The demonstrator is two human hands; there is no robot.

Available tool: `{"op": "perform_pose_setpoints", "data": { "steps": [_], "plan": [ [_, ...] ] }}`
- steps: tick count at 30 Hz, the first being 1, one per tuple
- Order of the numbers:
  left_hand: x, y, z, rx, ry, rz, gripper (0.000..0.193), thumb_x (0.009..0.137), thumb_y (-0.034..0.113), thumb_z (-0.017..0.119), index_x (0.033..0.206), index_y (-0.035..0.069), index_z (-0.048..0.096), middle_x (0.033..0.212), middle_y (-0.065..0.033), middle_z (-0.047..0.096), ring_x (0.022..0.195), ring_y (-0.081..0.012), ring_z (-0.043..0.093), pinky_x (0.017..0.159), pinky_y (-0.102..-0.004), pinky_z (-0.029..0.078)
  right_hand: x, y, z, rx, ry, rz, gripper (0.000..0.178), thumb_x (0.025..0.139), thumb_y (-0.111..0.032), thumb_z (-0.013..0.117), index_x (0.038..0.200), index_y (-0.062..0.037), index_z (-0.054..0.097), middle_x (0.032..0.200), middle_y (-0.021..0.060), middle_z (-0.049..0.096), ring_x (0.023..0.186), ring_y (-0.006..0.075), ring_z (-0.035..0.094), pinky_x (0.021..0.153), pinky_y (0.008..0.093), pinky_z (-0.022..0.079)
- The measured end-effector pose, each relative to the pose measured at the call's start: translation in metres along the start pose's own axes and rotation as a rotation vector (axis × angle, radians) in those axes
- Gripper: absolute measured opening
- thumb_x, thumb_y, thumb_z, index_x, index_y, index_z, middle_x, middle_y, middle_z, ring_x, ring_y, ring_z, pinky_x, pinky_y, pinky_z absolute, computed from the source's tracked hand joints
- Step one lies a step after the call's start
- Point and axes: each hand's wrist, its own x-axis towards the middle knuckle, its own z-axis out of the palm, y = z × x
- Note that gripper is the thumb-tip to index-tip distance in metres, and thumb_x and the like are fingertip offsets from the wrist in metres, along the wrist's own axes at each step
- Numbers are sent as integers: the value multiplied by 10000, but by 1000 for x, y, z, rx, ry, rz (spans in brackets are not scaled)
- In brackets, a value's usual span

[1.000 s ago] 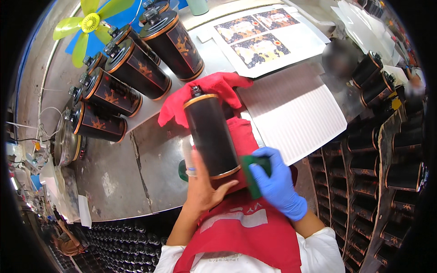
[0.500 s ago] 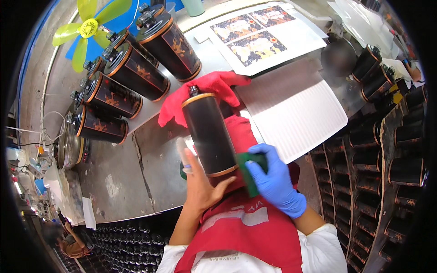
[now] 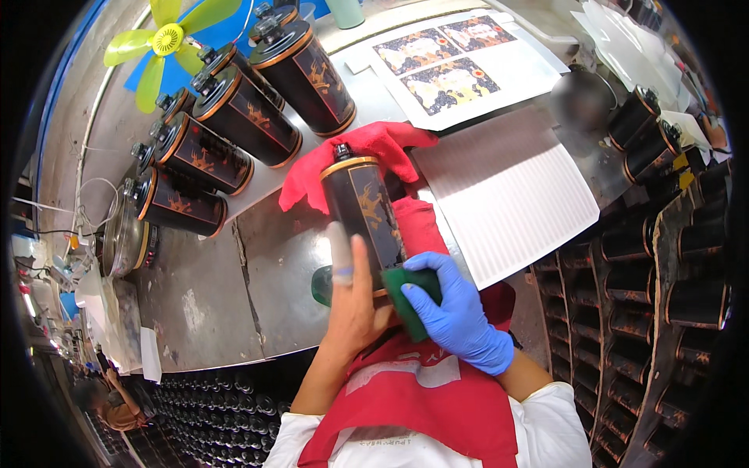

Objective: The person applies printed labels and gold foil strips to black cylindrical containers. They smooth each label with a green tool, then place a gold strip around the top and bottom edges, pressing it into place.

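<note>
A black bottle [image 3: 360,199] with gold rims and a gold picture lies tilted in front of me, its dark neck pointing away. Red cloth [image 3: 308,175] is bunched around its far end and under its right side. My bare left hand [image 3: 353,308], a pale cover on one blurred finger, grips the near left part of the bottle, the thumb partly hidden at its base. In a blue glove, my right hand [image 3: 460,316] is closed on a green scouring pad [image 3: 406,300], pressed to the bottle's lower right edge.
Several similar bottles [image 3: 250,117] stand at the back left, beside a yellow-green fan [image 3: 168,39]. Printed sheets [image 3: 452,66] and a white ribbed sheet [image 3: 507,195] lie to the right. Racks of bottles [image 3: 624,312] fill the lower right. A small green object [image 3: 321,285] sits beside my left hand.
The bottle has turned about its length, so its plain black side has given way to the gold picture. My left hand has moved up along its side; the right hand and pad have shifted left.
</note>
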Motion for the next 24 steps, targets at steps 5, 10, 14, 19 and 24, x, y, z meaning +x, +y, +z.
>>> {"op": "perform_pose_setpoints", "data": {
  "steps": [5,10,14,19,24],
  "plan": [
    [-5,-22,2,-47,21,65,958,725,-117,583,1457,-10,-26,1358,-289,360,1163,-405,473,961,-386,401,1,40,-17,-95,63,187,272,870,-140,614,1104,-46,511,966,134,616,892,225,621,791,307,483],
    [-19,-12,9,-149,142,-64,903,778,-69,543,1440,-40,-71,1417,-334,243,1274,-464,334,1062,-426,266,2,26,-12,78,1,119,266,882,-111,594,1120,-26,511,998,108,604,930,177,588,824,288,463],
    [-49,-17,21,266,279,276,835,790,177,670,1440,30,168,1377,-344,282,1291,-457,320,1047,-573,212,2,40,-11,39,10,128,257,871,-81,593,1111,-21,521,993,87,593,914,157,570,820,281,459],
    [-22,35,-3,709,124,464,473,848,149,474,1320,124,496,989,-60,622,1256,-231,461,981,-510,293,12,37,-28,378,-63,270,260,867,-20,586,1121,-25,534,978,36,576,863,86,546,757,222,458],
    [8,56,25,885,10,555,400,817,175,509,1199,74,572,807,-80,620,1287,-258,428,1056,-597,128,15,70,-85,747,-12,377,219,885,-131,560,1080,-32,555,952,48,598,885,138,573,792,279,464]
  ]
}}
